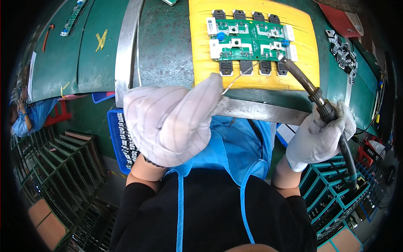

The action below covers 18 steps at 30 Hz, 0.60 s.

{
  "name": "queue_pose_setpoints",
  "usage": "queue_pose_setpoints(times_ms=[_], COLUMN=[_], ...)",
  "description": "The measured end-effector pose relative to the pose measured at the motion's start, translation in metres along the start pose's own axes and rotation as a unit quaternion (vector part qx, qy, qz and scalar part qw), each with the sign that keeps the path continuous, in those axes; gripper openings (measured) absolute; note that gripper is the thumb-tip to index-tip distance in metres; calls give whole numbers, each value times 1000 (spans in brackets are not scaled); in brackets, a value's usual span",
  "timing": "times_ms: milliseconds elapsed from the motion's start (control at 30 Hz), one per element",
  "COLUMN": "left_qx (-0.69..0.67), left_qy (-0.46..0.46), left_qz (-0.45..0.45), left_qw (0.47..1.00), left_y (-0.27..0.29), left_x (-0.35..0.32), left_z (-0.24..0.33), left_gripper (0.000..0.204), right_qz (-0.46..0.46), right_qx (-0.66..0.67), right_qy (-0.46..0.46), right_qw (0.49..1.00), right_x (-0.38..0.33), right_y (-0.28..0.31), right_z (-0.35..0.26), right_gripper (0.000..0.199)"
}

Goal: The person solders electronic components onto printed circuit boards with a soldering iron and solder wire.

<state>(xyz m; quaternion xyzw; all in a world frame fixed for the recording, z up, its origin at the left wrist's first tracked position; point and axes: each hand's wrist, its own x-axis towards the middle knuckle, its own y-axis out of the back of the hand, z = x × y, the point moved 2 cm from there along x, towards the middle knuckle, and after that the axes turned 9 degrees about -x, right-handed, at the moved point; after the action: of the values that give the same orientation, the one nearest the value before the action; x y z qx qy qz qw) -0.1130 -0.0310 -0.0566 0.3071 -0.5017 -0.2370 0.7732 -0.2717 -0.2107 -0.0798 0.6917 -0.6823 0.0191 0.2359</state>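
Soldering on green board (248, 38), yellow pad (201, 63) beneath.
Iron (300, 77) gripped in R hand (319, 136), tip at board's lower-right joint; solder wire (241, 75) pinched by L hand (170, 122). Next, likely: wire fed steadily to tip.

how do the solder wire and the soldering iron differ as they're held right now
The solder wire is thin, pale and bare, pinched at the left hand's fingertips; the soldering iron is thick, dark and cabled, gripped in the right hand's fist. The wire comes in from the left, the iron from the right. Both ends meet at the green circuit board's near edge.
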Motion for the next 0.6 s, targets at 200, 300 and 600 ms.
queue_pose_setpoints(times_ms=[200, 300, 600], left_qx=[-22, -14, -6], left_qy=[-13, -6, -11], left_qz=[6, -17, -34], left_qw=[1000, 1000, 999], left_y=[-14, -15, -20], left_x=[-1, 4, 7], left_z=[-2, -1, 2], left_gripper=[29, 29, 29], right_qz=[-67, -74, -65], right_qx=[-154, -131, -103], right_qy=[167, 152, 158], right_qw=[972, 977, 980], right_x=[4, 4, 4], right_y=[6, 5, 3], right_z=[-1, -2, 0], right_gripper=[31, 29, 28])
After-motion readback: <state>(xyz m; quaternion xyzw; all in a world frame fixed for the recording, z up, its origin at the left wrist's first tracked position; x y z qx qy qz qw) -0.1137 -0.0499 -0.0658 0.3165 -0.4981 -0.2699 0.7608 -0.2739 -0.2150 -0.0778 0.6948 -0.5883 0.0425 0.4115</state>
